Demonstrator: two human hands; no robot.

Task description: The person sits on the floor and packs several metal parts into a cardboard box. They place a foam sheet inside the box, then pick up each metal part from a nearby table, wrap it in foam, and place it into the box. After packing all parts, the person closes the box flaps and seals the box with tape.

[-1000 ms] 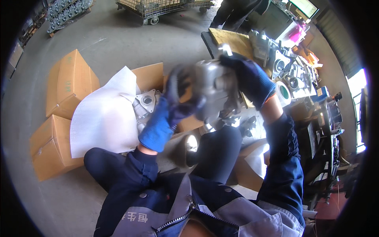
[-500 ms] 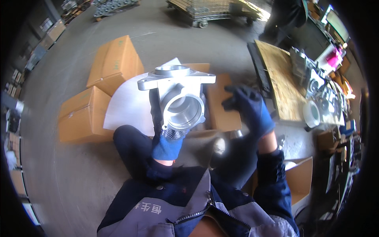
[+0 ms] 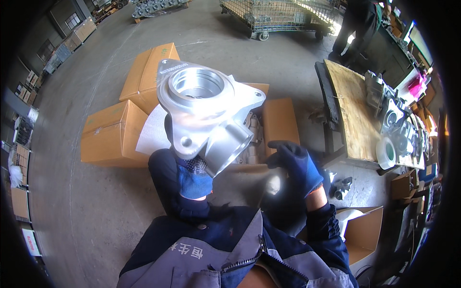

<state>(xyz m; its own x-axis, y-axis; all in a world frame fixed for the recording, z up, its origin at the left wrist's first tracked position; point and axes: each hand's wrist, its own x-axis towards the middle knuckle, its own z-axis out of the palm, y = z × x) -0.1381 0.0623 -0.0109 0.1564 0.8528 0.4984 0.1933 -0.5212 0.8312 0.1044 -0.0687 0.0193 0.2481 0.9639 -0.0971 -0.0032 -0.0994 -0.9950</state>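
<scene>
My left hand (image 3: 194, 178), in a blue knit glove with a dark grip palm, holds up a silver cast-metal housing (image 3: 211, 108) from below. The housing has a round bore facing up, a flange with bolt holes and a short side pipe angled toward me. Its body hides most of my left fingers. To its right my gloved right hand (image 3: 297, 165) hovers with fingers loosely bent and apart, holding nothing. Beyond the hands stands an open cardboard box (image 3: 281, 122) containing several metal parts (image 3: 253, 137), partly covered by the housing. A white sheet (image 3: 152, 128) lies left of it.
Two closed cartons (image 3: 113, 137) stand on the left. At right, a wooden-topped table (image 3: 348, 110) carries metal castings and a tape roll (image 3: 385, 152). Another open carton (image 3: 367, 233) sits near my right elbow. A wire cage cart (image 3: 283, 19) and a standing person (image 3: 355, 29) are farther off.
The left hand has tilted and turned the housing, so its round bore now faces up toward me and the side pipe points right. My right hand has come lower and slightly left.
</scene>
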